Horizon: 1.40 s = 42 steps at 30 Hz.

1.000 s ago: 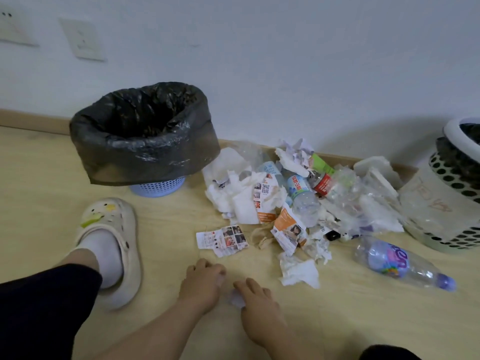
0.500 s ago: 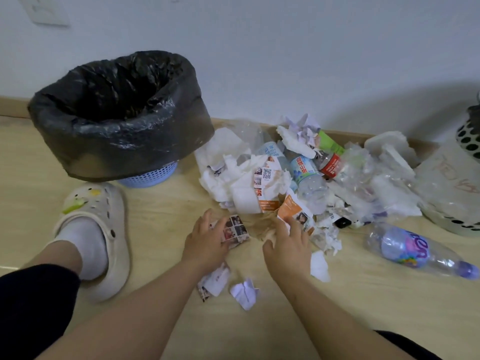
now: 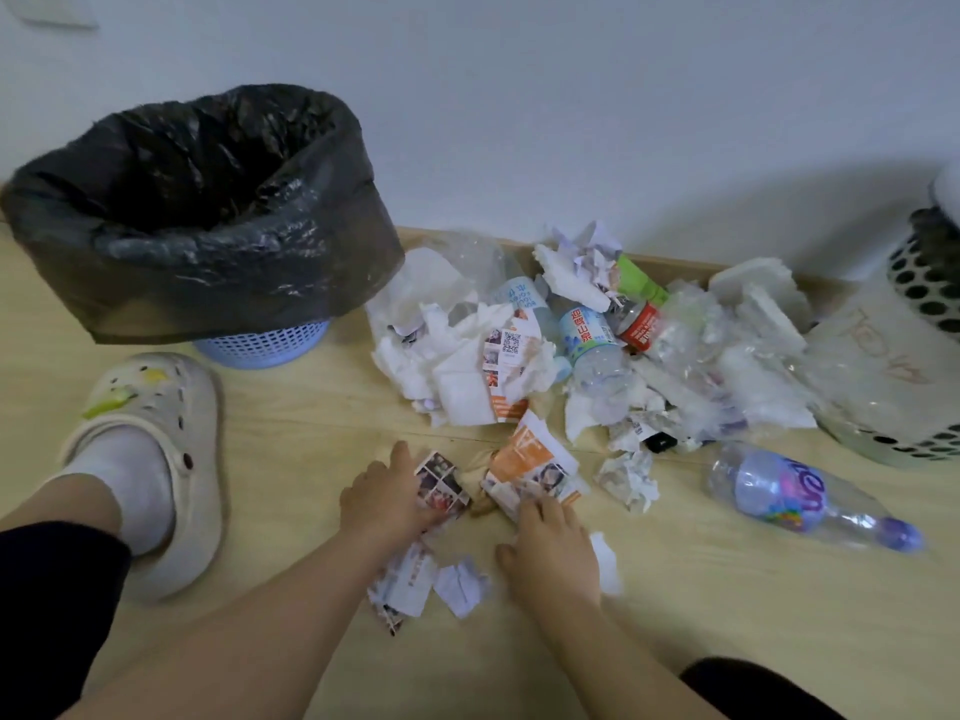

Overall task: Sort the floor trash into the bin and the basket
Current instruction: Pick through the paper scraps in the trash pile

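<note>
My left hand is closed over a torn photo-print scrap on the wooden floor. Just to its right, the fingers of my right hand pinch the near edge of an orange-and-white leaflet. Behind them lies the trash pile of tissues, crumpled paper, plastic film and small bottles. The bin with a black bag stands at the back left. A white perforated basket is at the right edge. A clear bottle with a purple label lies on its side at the right.
My foot in a cream clog is planted left of the hands, in front of the bin. Small torn paper scraps lie under my forearms, and a crumpled paper ball sits beside the leaflet. The wall runs close behind the pile.
Both hands reached forward from the near floor to the pile's front edge. They took hold of the photo scrap and the orange leaflet and drew them nearer.
</note>
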Motion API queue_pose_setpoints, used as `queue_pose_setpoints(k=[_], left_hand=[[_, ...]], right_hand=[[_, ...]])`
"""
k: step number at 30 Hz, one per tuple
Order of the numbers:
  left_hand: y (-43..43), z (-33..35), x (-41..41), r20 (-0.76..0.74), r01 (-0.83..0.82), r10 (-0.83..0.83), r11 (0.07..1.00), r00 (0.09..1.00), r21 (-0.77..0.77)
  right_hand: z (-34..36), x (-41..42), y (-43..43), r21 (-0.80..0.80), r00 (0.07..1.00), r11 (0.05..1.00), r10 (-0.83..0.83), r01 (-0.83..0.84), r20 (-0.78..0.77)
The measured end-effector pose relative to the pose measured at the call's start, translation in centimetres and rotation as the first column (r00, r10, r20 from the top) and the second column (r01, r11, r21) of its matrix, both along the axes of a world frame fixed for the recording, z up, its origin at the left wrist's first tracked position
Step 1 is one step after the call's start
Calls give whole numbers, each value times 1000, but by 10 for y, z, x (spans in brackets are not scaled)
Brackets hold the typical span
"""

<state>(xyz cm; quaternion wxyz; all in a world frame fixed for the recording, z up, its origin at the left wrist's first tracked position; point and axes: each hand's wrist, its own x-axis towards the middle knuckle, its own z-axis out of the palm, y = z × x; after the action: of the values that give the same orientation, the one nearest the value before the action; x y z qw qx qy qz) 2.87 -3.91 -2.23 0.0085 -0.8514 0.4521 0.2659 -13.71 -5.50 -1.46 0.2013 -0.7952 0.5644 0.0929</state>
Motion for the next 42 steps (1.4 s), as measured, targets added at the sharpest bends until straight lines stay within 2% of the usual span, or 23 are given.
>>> queue_pose_setpoints(k=[2,5,7,10,12,13,14,15,16,17,18,20,21,23,25,27,31,33,35,38,40,42], left_hand=[[9,1,-6,-47,34,-35,999,998,-20],[19,3,-13,15,111,-111,993,994,-26],[22,8,-14,-4,71,-72,995,997,-63],[20,18,-13,-232,-78,36,982,972,-173],[16,32,-15,-373,-233,127,938,919,-256],[12,40,-17,-484,-354,186,892,855,-282],[8,49,-19,-631,-493,237,828,739,-267],[2,58,-24,-770,-603,257,772,584,-200],[-3,68,-29,-867,-662,251,741,430,-115],[-7,74,-33,-917,-682,236,730,323,-52],[-12,79,-39,-941,-681,216,732,259,-19],[-20,85,-52,-955,-673,185,740,230,-18],[-22,88,-57,-956,-681,181,732,231,-25],[-27,91,-62,-954,-729,198,684,225,-29],[-30,93,-61,-932,-780,257,625,255,-41],[-30,95,-57,-892,-775,288,624,347,-100],[-34,110,-37,-759,-533,189,813,623,-234],[-41,118,-21,-676,-416,145,872,722,-257],[-46,122,-6,-653,-367,126,897,747,-246],[-51,110,14,-645,-402,168,885,745,-234],[-51,93,25,-681,-489,223,842,698,-225],[-51,75,34,-721,-573,273,793,637,-206]], right_hand=[[1,-7,7,2,1000,1000,-5,5,-16],[0,-13,17,-32,999,999,18,-19,-50],[2,-20,20,-53,996,996,68,-71,-51],[2,-32,19,-76,998,995,58,-59,-15],[5,-34,14,-274,991,961,16,21,133],[7,-34,13,-344,973,933,-26,106,229],[10,-32,10,-387,924,893,-78,231,373],[18,-30,6,-297,839,887,-159,352,521],[25,-28,1,-140,720,878,-273,457,639],[33,-26,-5,54,567,851,-394,523,723],[42,-25,-11,244,393,799,-505,549,769],[57,-19,-19,552,53,694,-643,463,764],[62,-16,-21,641,-36,661,-685,390,728],[69,-12,-20,728,-76,637,-737,253,672],[74,-9,-16,776,-60,611,-778,157,625],[77,-8,-15,792,-1,592,-801,147,599],[81,-5,-21,750,165,615,-788,243,593],[77,-2,-28,695,260,655,-756,296,601],[69,2,-38,607,361,699,-715,378,599],[62,15,-60,403,531,800,-598,445,600],[61,25,-76,259,650,861,-502,438,570],[60,39,-92,121,727,906,-399,405,558]])
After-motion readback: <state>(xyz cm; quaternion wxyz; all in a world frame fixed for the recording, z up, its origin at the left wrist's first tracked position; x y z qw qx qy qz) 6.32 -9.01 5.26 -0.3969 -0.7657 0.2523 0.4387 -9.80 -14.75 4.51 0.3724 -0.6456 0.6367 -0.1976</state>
